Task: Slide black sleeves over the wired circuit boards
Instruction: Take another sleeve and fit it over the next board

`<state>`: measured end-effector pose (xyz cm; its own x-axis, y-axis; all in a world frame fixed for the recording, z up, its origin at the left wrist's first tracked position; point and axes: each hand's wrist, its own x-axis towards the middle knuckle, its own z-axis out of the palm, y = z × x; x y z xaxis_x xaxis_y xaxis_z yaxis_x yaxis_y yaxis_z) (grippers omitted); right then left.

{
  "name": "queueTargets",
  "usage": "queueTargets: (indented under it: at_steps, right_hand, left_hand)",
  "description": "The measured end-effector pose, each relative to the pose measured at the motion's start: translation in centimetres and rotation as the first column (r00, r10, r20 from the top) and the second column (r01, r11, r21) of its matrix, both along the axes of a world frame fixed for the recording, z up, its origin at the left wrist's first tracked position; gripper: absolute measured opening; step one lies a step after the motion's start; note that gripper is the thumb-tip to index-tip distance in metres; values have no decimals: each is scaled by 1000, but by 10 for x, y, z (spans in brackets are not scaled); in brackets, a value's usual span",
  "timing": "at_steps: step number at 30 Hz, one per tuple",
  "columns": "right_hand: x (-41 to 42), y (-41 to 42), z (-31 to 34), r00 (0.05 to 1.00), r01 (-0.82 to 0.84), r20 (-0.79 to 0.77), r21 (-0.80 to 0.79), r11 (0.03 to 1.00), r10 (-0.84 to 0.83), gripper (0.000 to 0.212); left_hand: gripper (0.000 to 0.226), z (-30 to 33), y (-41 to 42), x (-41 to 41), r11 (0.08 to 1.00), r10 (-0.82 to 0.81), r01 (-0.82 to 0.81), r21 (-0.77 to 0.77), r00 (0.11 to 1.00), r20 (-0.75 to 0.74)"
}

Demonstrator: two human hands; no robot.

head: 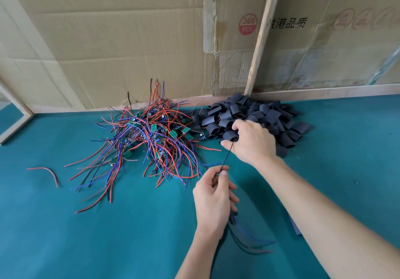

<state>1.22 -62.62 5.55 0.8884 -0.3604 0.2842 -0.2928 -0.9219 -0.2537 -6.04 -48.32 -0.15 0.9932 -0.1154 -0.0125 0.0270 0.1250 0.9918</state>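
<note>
I'm seeing matt black sleeves point(253, 116), soft plastic-looking, heaped just beyond my right fingers point(236, 130). Glossy plastic-coated wires point(149, 146) lie left of them on teal felt-like cloth point(86, 224). Behind: creased matt cardboard point(119, 40), rough wooden slat point(262, 34).

Bright, even daylight with only soft shadows under the forearms. Wide-angle bending curves the edges; the far cardboard point(129, 40) looks slightly soft.

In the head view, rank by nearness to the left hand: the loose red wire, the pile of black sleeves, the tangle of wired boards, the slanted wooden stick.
From the left hand:
1. Tangle of wired boards, up and left.
2. Pile of black sleeves, above, by the right hand.
3. Loose red wire, far left on the cloth.
4. Slanted wooden stick, against the cardboard behind.
</note>
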Motion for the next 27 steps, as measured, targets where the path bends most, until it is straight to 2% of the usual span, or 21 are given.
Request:
queueTargets:
  at_steps: [2,4,7,9,10,12,14,17,18,21,22,24,27]
  right_hand:
    - [7,6,-9,1000,17,26,-79,997,-15,42]
    - [7,6,-10,997,28,77,-35,999,-25,28]
    - [-11,1,-3,965,26,243,273,962,-95,16]
    - [-36,5,-1,901,-57,407,449,892,-148,11]
    - [-50,12,-3,887,-112,438,512,852,-146,11]
    - [-74,30,-13,921,-205,386,605,769,-58,14]
    - [-91,44,-26,955,-230,296,673,703,29,21]
    - [-101,43,-34,952,-255,302,706,661,45,24]
    - [-102,40,-33,953,-268,297,757,596,51,21]
    - [-103,31,-26,957,-290,280,908,303,76,20]
    - [-103,29,-26,959,-283,270,911,301,82,22]
    - [-103,27,-26,963,-267,259,894,361,69,25]
    - [-103,24,-29,963,-265,260,883,386,66,27]
  left_hand:
    - [17,0,-1,0,1000,7,-7,-1,1000,1]
    - [17,0,0,1,1000,9,-9,-2,1000,6]
    - [16,0,1,3,1000,20,-20,1,1000,14]
    - [16,0,0,4,1000,31,-31,3,999,23]
    - [16,0,0,4,999,34,-34,4,999,31]
    - [19,-1,-1,4,999,35,-37,32,997,64]
    - [22,-3,0,3,994,33,-43,102,995,96]
    - [19,-5,1,2,984,12,-38,176,990,144]
    - [19,-5,1,2,982,-4,-25,189,988,154]
    - [27,-3,-2,0,978,-61,25,206,983,171]
    - [28,-4,-4,-1,971,-70,26,236,981,179]
    - [32,-6,-8,-1,954,-56,-7,299,978,203]
    - [40,-7,-11,0,944,-15,-55,326,978,207]
